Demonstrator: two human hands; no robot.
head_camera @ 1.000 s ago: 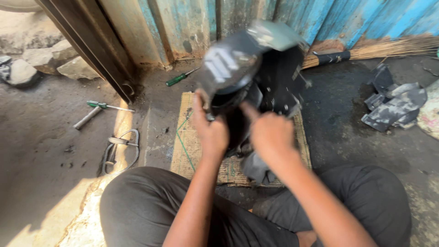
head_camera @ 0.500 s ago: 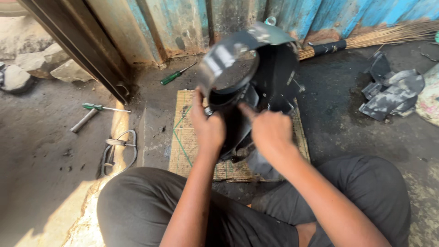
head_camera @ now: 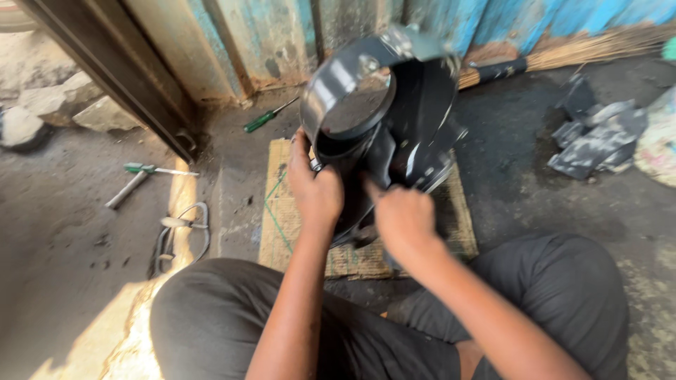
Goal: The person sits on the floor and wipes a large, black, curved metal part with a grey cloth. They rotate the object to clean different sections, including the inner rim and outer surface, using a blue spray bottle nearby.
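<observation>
Black housing [head_camera: 384, 127]: glossy moulded shell with a round opening, stood upright on the woven mat [head_camera: 282, 225], its open side turned toward the person, seemingly so the inside can be reached.
Left hand [head_camera: 315, 188]: on the housing's left lower edge; fingers curled and pressed together around the rim, apparently steadying the shell.
Right hand [head_camera: 401, 214]: at the housing's lower middle; fingers bent inward against an inner part, tips hidden, so whether they pinch anything cannot be told.
Woven mat: directly beneath the housing, keeping it off the dirty floor.
Green-handled screwdriver [head_camera: 266, 118]: left of the housing, near the blue metal wall [head_camera: 282, 35].
Second screwdriver [head_camera: 151, 169]: well left of the housing, beside a grey handle.
Wire loop [head_camera: 182, 232]: left of the housing, below that screwdriver.
Broom [head_camera: 563, 53]: right of the housing, along the wall.
Loose dark panels [head_camera: 595, 137]: well right of the housing, lying in a pile.
</observation>
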